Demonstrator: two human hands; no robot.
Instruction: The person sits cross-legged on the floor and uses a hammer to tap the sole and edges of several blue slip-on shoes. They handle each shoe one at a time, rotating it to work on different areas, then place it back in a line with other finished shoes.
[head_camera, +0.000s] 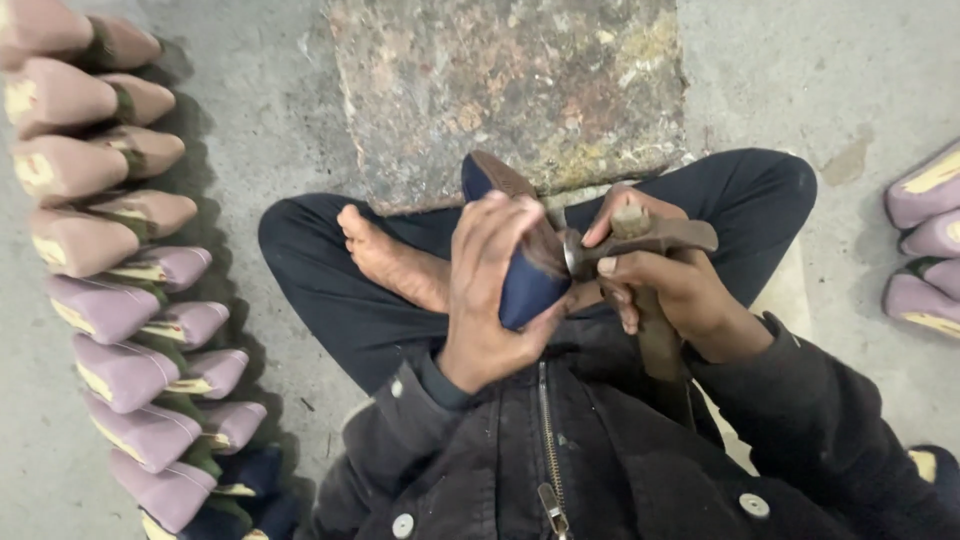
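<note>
Presently, all positions are given from the stone slab (510, 90) that lies on the concrete floor (270, 130) ahead of the seated person.

Far left of the slab, a row of lasted shoes (110, 300) runs down the frame edge, pinkish at the top and lilac lower down, each lying on its side and overlapping the next. Two dark blue ones sit at the row's lower end.

Below the slab's left corner, a bare foot (390, 260) rests on the crossed legs, which are clad in dark trousers (330, 300).

Directly below the slab's near edge, the left hand (490, 290) is closed around a navy shoe (525, 285), fingers wrapped over its upper side and thumb underneath. The shoe is tilted, its toe pointing up toward the slab and overlapping its edge, brown sole facing right.

Just right of the shoe, the right hand (650, 280) grips a hammer (640, 240) close to its head, fingers curled round the wooden handle, which runs down toward the dark jacket (560, 460). The metal face of the hammer touches the shoe's sole edge.

Far right of the slab, further lilac shoes (930, 240) lie stacked at the frame edge.
</note>
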